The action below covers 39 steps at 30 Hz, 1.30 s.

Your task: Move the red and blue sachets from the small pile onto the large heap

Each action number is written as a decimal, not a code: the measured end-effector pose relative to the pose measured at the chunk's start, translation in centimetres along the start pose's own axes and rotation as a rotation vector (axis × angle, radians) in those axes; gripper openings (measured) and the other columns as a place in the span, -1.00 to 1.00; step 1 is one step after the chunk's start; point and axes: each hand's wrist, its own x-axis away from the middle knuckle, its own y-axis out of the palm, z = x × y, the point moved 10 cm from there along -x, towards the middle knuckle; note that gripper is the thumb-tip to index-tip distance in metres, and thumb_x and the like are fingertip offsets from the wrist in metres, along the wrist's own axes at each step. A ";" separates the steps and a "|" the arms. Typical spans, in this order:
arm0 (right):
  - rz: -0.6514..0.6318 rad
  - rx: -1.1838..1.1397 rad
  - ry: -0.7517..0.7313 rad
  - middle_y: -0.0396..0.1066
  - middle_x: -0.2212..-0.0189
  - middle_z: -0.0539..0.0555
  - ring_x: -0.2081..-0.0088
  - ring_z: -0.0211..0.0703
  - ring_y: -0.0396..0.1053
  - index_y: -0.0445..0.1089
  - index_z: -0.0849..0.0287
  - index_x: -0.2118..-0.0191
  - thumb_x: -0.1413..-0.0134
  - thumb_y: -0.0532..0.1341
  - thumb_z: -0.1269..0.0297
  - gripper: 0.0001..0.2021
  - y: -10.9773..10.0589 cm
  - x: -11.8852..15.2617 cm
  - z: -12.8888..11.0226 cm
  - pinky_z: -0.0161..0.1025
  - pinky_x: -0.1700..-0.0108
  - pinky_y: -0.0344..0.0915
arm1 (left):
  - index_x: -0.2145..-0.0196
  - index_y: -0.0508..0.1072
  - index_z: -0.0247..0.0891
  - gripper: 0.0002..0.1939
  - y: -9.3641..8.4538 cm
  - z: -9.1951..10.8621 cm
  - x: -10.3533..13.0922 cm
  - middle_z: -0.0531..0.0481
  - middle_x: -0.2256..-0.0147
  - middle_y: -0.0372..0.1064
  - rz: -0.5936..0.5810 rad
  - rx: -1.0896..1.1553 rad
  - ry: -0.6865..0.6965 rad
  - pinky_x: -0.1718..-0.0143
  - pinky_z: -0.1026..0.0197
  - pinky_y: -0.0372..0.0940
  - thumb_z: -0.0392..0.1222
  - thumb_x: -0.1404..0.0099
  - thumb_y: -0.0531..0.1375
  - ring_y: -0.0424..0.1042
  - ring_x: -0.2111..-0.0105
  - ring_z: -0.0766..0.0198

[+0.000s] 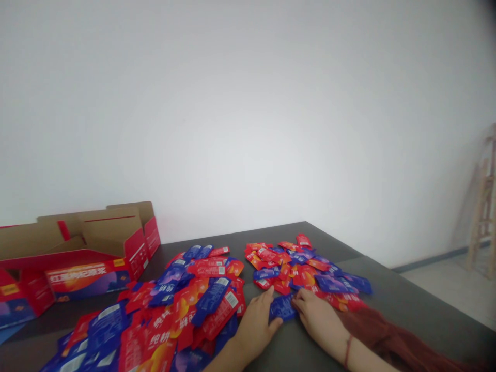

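Observation:
A blue sachet [282,308] lies between my two hands, low over the dark table. My left hand [257,321] rests against its left end, thumb and fingers apart. At the sachet's right end, my right hand [318,321] has its fingers pinched together on the edge. Just beyond the hands spreads a pile of red and blue sachets [306,276]. A larger heap of the same sachets [166,330] lies to the left of my left hand.
Open red cardboard boxes [93,274] with printed fronts stand at the left of the dark table [395,320]. A white wall [248,129] rises behind it. A wooden rack [482,217] leans at the far right.

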 end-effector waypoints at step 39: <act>0.001 -0.025 0.003 0.51 0.29 0.18 0.13 0.01 0.35 0.53 0.20 0.27 -0.15 -0.02 0.51 -0.65 -1.1 0.0 0.6 -0.15 0.06 0.20 | -0.29 -0.06 -0.22 -0.25 0.5 0.4 -0.3 -0.09 -0.16 0.23 -0.032 -0.057 0.110 -0.26 -0.02 -0.11 -0.26 -0.18 0.10 0.17 -0.17 0.17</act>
